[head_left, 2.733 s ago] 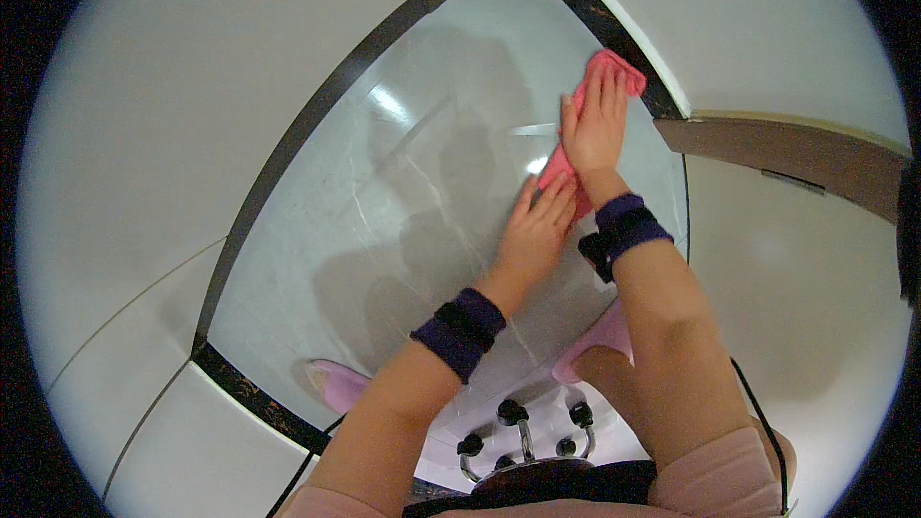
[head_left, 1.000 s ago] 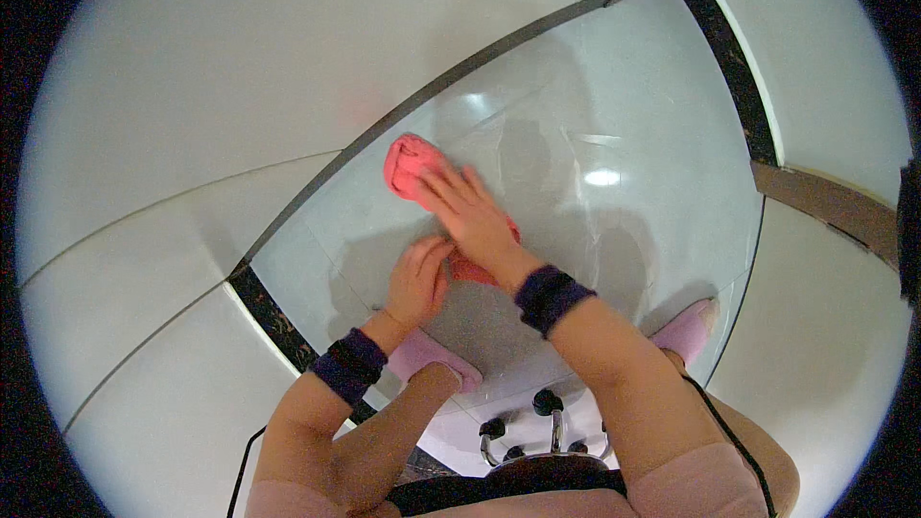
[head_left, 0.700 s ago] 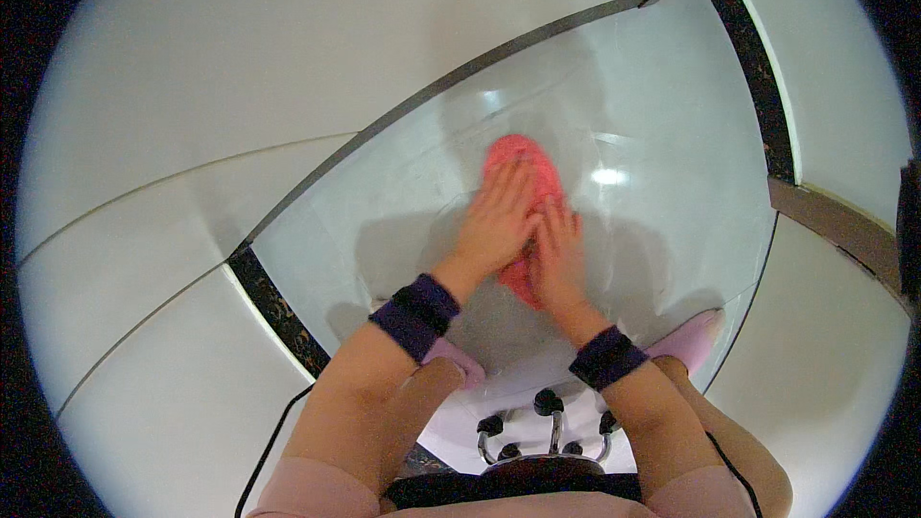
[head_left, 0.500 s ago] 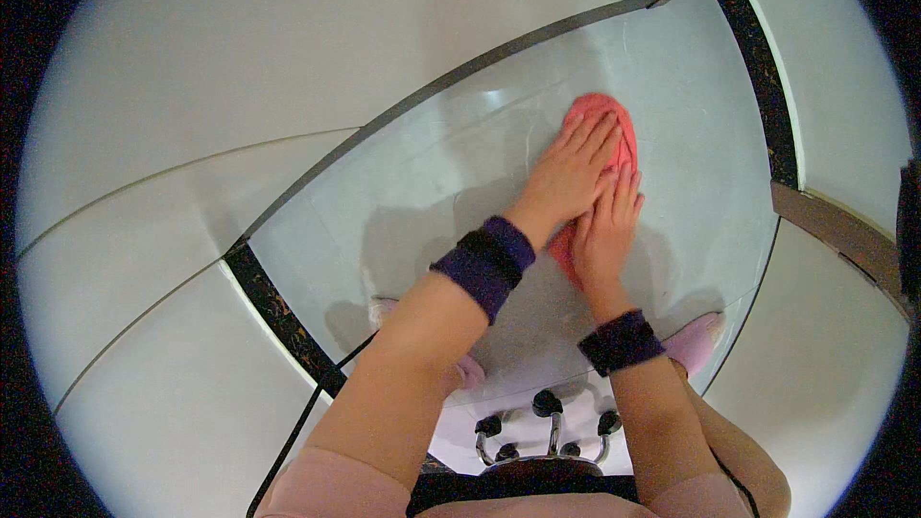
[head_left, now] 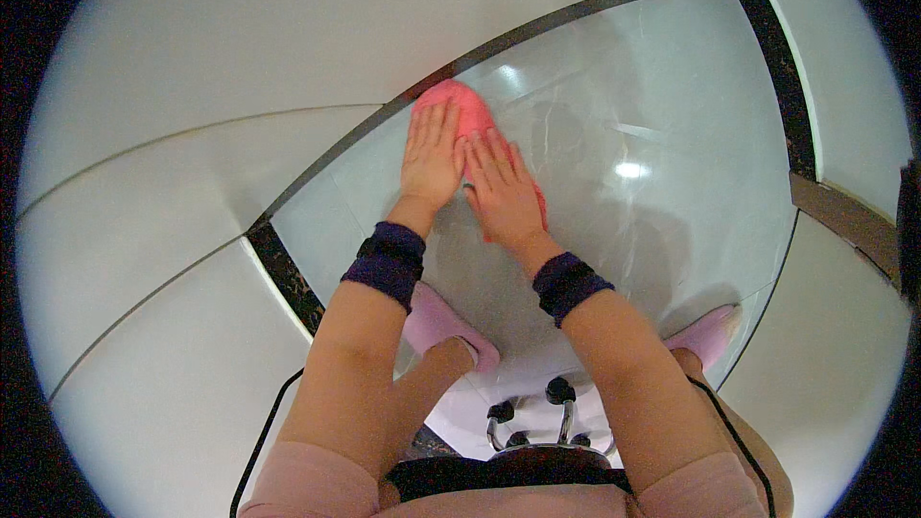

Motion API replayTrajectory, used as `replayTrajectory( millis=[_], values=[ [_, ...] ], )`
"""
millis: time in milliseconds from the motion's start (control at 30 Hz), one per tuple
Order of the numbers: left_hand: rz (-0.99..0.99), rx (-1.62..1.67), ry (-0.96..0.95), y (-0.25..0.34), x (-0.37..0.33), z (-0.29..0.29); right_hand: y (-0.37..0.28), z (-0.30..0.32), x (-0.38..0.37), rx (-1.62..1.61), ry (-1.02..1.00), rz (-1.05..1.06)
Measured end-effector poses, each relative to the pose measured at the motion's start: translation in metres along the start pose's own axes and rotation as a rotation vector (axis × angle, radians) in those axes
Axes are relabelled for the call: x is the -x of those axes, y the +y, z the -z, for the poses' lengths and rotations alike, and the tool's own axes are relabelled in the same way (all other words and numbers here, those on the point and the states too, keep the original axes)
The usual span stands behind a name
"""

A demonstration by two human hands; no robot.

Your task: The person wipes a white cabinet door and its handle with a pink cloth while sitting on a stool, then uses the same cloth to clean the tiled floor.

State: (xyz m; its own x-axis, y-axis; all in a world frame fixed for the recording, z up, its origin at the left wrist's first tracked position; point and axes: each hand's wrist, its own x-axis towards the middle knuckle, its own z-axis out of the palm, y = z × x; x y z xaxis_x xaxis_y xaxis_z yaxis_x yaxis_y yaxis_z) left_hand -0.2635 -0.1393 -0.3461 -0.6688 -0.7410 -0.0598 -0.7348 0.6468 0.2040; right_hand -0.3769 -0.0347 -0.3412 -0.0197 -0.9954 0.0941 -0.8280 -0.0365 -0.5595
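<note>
We see L hand & R hand both flat, palms down, fingers straight, on pink cloth. Cloth's on gray floor, far end up vs. dark strip at wall's base. Slippers nearby.

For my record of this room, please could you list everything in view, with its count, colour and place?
Cloth: one, coral pink, on the floor, left of centre
Floor: one, pale grey, glossy, centre
Edge strips: at least three, dark, bordering the floor
Brown strip: one, brown, right side
Wall panels: several, white, around the floor
Caster base: one, chrome with black casters, bottom centre
Cord: two visible stretches, black, outside both forearms
Slippers: two, pink, worn, lower centre and lower right
Wristbands: two, dark navy, one per wrist
Sleeves: two, pale pink, bottom edge
Left hand: one, bare, on the cloth
Right hand: one, bare, on the cloth
</note>
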Motion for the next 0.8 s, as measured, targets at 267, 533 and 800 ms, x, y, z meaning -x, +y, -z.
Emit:
replayTrajectory(
  millis=[267,533,800],
  values=[
    [0.309,-0.100,0.112,-0.014,0.048,0.003,-0.017,0.001,0.007,-0.060,-0.052,0.217],
    [0.445,-0.170,0.181,0.059,0.111,-0.021,0.020,0.021,0.087,-0.223,-0.111,0.276],
    [0.484,-0.118,0.065,0.142,0.172,-0.030,0.024,0.028,0.180,-0.151,-0.183,0.194]
  ],
)
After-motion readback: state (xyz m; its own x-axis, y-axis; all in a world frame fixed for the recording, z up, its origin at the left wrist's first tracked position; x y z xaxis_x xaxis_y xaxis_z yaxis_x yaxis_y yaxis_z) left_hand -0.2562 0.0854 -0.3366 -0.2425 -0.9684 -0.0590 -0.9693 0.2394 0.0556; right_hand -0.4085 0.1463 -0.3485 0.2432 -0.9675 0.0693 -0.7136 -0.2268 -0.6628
